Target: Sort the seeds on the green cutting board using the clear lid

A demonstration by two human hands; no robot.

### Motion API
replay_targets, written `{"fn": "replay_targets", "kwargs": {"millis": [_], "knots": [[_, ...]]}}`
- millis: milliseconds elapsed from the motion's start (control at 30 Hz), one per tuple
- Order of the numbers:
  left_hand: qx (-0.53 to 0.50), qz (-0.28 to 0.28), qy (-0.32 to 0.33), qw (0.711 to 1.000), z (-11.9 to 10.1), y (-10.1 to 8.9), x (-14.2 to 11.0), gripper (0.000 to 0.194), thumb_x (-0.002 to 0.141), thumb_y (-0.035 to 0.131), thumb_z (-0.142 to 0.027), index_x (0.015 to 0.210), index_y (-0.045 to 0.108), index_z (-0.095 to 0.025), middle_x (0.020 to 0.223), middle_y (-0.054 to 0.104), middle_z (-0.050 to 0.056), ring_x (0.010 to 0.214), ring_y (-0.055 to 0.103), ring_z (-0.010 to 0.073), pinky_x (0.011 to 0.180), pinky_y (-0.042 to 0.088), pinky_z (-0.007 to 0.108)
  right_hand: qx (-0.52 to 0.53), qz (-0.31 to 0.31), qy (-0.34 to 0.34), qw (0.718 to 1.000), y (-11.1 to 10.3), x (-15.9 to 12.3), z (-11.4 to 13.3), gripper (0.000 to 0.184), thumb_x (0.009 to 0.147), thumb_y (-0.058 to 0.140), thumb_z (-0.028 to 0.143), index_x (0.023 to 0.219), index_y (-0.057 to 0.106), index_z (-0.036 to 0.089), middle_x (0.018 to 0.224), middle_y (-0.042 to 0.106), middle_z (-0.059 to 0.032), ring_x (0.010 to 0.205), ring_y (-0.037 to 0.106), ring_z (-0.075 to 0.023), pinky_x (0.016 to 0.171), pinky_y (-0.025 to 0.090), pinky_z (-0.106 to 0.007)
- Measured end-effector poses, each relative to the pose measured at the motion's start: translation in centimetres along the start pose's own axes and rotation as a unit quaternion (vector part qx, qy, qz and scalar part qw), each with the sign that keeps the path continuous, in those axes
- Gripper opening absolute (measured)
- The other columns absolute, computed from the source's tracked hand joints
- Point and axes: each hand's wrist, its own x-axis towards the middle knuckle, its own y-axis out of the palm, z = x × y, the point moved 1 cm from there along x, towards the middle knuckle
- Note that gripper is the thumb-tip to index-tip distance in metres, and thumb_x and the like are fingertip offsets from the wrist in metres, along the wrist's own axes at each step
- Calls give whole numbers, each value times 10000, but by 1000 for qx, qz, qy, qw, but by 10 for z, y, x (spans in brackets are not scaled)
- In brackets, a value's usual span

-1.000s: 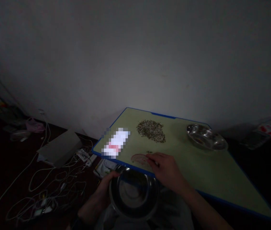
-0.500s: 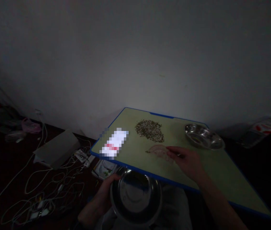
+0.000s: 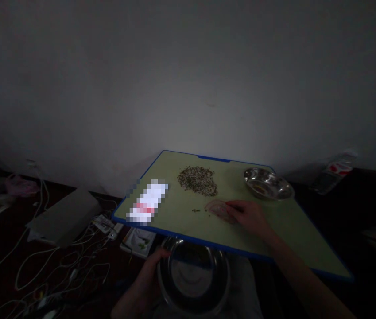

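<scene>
My left hand point(image 3: 153, 268) grips the left rim of a shiny metal bowl point(image 3: 192, 277), held below the front edge of the pale green, blue-rimmed board point(image 3: 177, 221). Over the board, my right hand point(image 3: 247, 216) is closed on a thin, clear, rounded plastic piece point(image 3: 219, 209); its exact kind is unclear. A few loose grains point(image 3: 195, 211) lie just left of that piece. Farther back spreads a pile of small dark and light grains point(image 3: 198, 179), apart from both hands.
A second metal bowl point(image 3: 267, 184) stands at the board's right rear. A lit, blurred phone-like screen point(image 3: 148, 203) lies on the left. White cables point(image 3: 71, 261) and a grey box point(image 3: 64, 217) are on the floor. A wall point(image 3: 188, 88) rises behind the board.
The view has shifted, so the board and bowls sit farther left. Some grains now lie apart from the plastic piece, to its left. Both hands keep their hold.
</scene>
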Motion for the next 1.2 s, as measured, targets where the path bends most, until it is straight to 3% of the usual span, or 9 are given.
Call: {"fn": "replay_targets", "kwargs": {"millis": [333, 733, 900, 1000, 1200], "knots": [[-7, -10, -1, 1000, -2, -5, -1, 228, 692, 503, -240, 556, 631, -109, 490, 676, 72, 466, 595, 178, 567, 437, 279, 34, 29, -10, 999, 5, -7, 5, 298, 754, 496, 348, 902, 690, 177, 864, 691, -59, 736, 634, -225, 657, 478, -324], [-24, -1, 0, 1000, -1, -10, -5, 215, 683, 521, -243, 666, 668, -87, 564, 695, 85, 543, 614, 195, 608, 441, 290, 86, 92, -78, 989, 13, -31, 28, 235, 763, 515, 296, 892, 690, 209, 866, 690, -38, 759, 627, -185, 686, 477, -278], [-25, 18, -13, 999, 0, -8, -5, 251, 694, 509, -253, 572, 654, -89, 510, 671, 71, 489, 584, 166, 586, 433, 276, 111, 96, -78, 986, 19, -37, 34, 231, 763, 518, 291, 892, 687, 200, 847, 691, -38, 732, 626, -172, 653, 480, -260], [-40, 26, -10, 999, 1, -8, -4, 234, 695, 503, -245, 610, 659, -93, 560, 685, 72, 525, 596, 170, 608, 436, 280, 128, 121, -81, 981, 22, -35, 37, 222, 758, 522, 295, 874, 690, 207, 820, 693, -22, 699, 625, -163, 611, 481, -246], [-18, 1, -5, 1000, -4, -12, -4, 234, 695, 506, -234, 587, 652, -87, 505, 668, 66, 502, 589, 168, 583, 439, 271, 95, 27, -43, 994, 14, 2, 25, 283, 752, 514, 325, 928, 680, 177, 790, 696, -48, 636, 616, -171, 561, 468, -258]]}}
